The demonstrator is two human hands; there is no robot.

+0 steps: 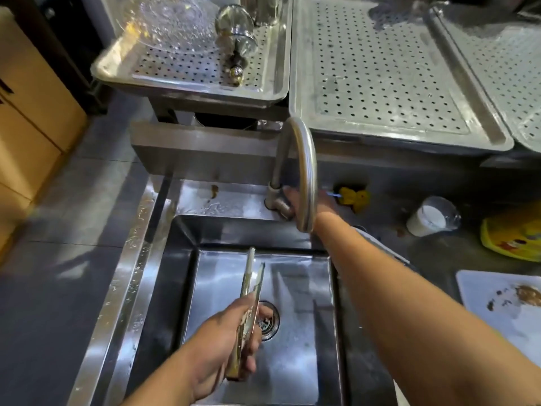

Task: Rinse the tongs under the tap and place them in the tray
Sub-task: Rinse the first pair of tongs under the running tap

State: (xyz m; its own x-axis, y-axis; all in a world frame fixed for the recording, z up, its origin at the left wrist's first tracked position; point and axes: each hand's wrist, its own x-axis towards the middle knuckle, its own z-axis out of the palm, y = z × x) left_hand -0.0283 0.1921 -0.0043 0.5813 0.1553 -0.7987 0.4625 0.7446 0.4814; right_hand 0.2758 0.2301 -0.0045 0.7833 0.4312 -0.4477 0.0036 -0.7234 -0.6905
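Two hands split the work: the left hand [222, 344] grips the tongs [252, 273] near their back end, fingers and thumb wrapped round both arms so the tips stand only narrowly apart. The right hand [297, 200] reaches far ahead of that grip to the lever [282, 207] at the foot of the tap [307, 171]. Holding from the back end makes sense, since the working tips jut forward from the fist and are free to meet the water. Those tips hang over the sink [181, 276], short of the spout's mouth and off to its left. The drain [268, 320] lies just beneath the gripping fingers, so drips would fall where they should. No stream shows from the spout (the rinse, I judge, has not begun). How the right hand closes on the lever I cannot tell, because the curved spout crosses in front of it; its fingers seem at least to touch the lever. Well beyond the grip, on the raised ledge behind the tap, a perforated tray [380, 83] looks the likely landing place. A smaller tray [263, 83] to the left of it already holds a glass dish [175, 22].
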